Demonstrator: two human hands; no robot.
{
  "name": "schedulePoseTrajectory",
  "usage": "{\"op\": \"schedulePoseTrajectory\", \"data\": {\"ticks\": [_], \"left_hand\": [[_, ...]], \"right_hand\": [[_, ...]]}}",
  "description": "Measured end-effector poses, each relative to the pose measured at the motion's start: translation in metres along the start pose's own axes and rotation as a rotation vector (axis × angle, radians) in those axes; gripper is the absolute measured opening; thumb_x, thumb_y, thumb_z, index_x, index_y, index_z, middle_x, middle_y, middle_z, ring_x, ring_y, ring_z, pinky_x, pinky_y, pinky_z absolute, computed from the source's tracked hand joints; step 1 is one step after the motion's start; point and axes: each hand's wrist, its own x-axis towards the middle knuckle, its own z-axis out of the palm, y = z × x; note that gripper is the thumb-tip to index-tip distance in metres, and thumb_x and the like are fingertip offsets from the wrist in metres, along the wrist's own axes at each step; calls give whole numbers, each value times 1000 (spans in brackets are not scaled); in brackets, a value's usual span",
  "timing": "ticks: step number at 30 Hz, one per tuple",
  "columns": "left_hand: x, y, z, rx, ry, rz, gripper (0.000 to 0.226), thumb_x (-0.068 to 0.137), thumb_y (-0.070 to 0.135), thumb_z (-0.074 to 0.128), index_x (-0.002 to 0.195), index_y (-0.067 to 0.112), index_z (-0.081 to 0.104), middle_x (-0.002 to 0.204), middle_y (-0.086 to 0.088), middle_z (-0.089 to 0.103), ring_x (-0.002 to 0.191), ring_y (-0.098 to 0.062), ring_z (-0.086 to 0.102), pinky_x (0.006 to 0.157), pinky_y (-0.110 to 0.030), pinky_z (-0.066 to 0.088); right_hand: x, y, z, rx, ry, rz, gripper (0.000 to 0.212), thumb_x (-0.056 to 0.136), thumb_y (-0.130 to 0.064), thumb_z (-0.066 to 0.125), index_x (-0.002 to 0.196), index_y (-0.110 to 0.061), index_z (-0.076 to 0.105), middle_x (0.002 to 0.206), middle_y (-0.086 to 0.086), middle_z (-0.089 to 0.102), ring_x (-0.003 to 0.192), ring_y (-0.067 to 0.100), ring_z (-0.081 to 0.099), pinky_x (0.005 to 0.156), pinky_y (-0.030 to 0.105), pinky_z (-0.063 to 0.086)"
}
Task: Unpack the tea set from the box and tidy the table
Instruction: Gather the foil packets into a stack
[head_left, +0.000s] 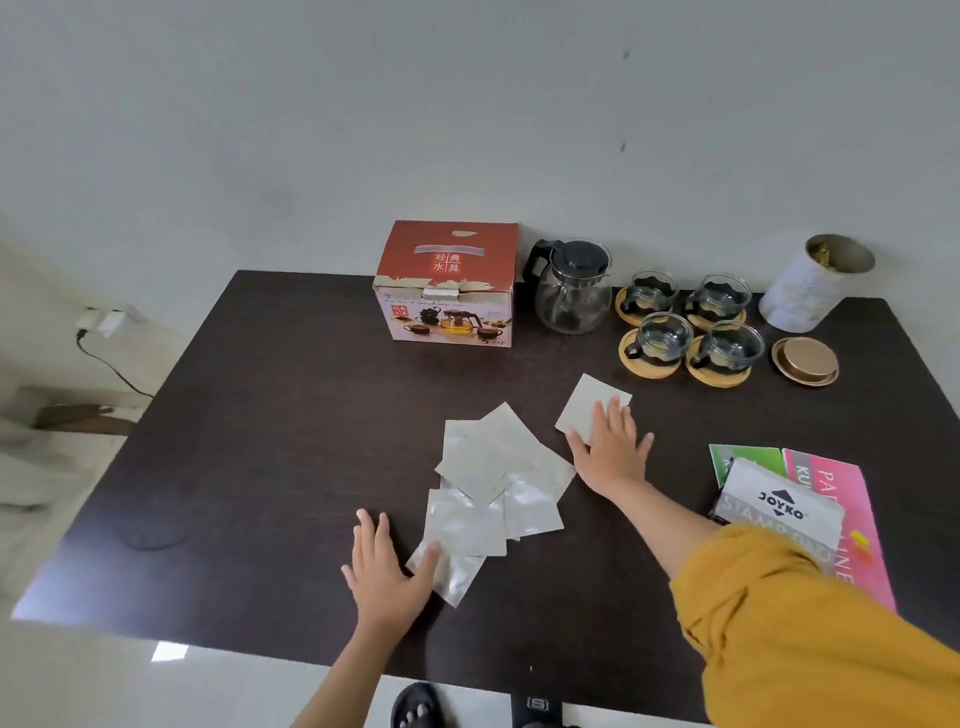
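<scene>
The red and white tea set box (448, 285) stands shut at the back of the dark table (260, 441). Right of it are a glass teapot (571, 288) with a black lid and several glass cups (691, 327) on round wooden coasters. Several silvery foil sachets (493, 478) lie spread mid-table. My left hand (387, 569) lies flat, fingers apart, its thumb on the nearest sachet (452, 571). My right hand (613, 447) presses flat on a separate sachet (589, 402) further back.
An open white tin (813, 286) stands at the back right, its gold lid (805, 361) lying in front. A green booklet, a pink booklet (852, 514) and a grey Joyko packet (779, 506) lie at the right edge. A wall socket with a cable is on the left.
</scene>
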Motion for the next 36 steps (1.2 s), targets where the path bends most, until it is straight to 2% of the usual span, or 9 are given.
{"op": "schedulePoseTrajectory", "data": {"ticks": [7, 9, 13, 17, 21, 24, 28, 32, 36], "left_hand": [[-20, 40, 35, 59, -64, 20, 94, 77, 69, 9, 149, 11, -11, 155, 3, -25, 138, -5, -27, 110, -50, -17], [-20, 49, 41, -31, -65, 48, 98, 72, 73, 5, 149, 13, -11, 155, 7, -22, 135, 0, -27, 110, -47, -19], [-12, 57, 42, -282, -33, 81, 97, 75, 72, 16, 150, 15, -7, 157, 8, -18, 137, -1, -23, 112, -48, -16], [-10, 49, 33, -333, 2, 156, 98, 78, 71, 28, 150, 12, -3, 153, 14, -17, 140, 0, -19, 117, -51, -5], [-18, 34, 29, -123, -10, 164, 123, 63, 80, 52, 150, 14, -5, 156, 10, -15, 142, -7, -17, 113, -53, -5], [-27, 25, 33, 167, -91, 187, 140, 50, 90, 52, 147, 15, -16, 153, 8, -26, 141, -11, -24, 112, -49, -9], [-28, 21, 37, 300, -95, 199, 143, 47, 95, 46, 148, 13, -16, 155, 3, -25, 141, -13, -25, 114, -50, -4], [-29, 17, 40, 298, -57, 233, 138, 52, 96, 42, 150, 11, -6, 158, 0, -10, 145, -14, -12, 114, -50, 7], [-29, 15, 42, 301, -54, 255, 136, 54, 95, 42, 150, 10, -1, 159, -2, 2, 146, -18, -2, 113, -51, 11]], "right_hand": [[-90, -39, 54, 81, 41, -339, 75, 88, -59, 6, 151, -22, 23, 161, -4, 7, 149, 15, 1, 118, 50, -1], [-107, -40, 61, 193, 62, -422, 72, 91, -58, 13, 150, -19, 26, 160, -3, 13, 148, 14, 7, 120, 45, 3], [-103, -36, 55, 428, 175, -391, 67, 93, -53, 32, 144, -11, 37, 157, 9, 23, 143, 23, 23, 114, 34, 21], [-58, -48, 34, 316, 146, -332, 70, 93, -53, 40, 148, -13, 28, 159, 6, 18, 145, 24, 18, 117, 38, 13], [-12, -81, 20, 172, -93, -394, 84, 86, -56, 51, 153, -23, 13, 161, -1, 11, 147, 25, 9, 117, 54, 6], [0, -101, 16, 140, -213, -421, 85, 84, -55, 56, 152, -25, 14, 158, 0, 21, 146, 25, 13, 115, 58, 6], [-19, -99, 20, 161, -218, -524, 81, 81, -49, 60, 149, -28, 23, 145, -3, 39, 139, 24, 26, 116, 55, 10], [-52, -73, 30, 186, -214, -628, 79, 81, -44, 65, 148, -25, 28, 142, -7, 43, 132, 20, 34, 112, 42, 27], [-78, -37, 31, 388, -95, -479, 74, 82, -40, 65, 147, -24, 33, 146, -9, 40, 135, 14, 33, 114, 38, 26]]}}
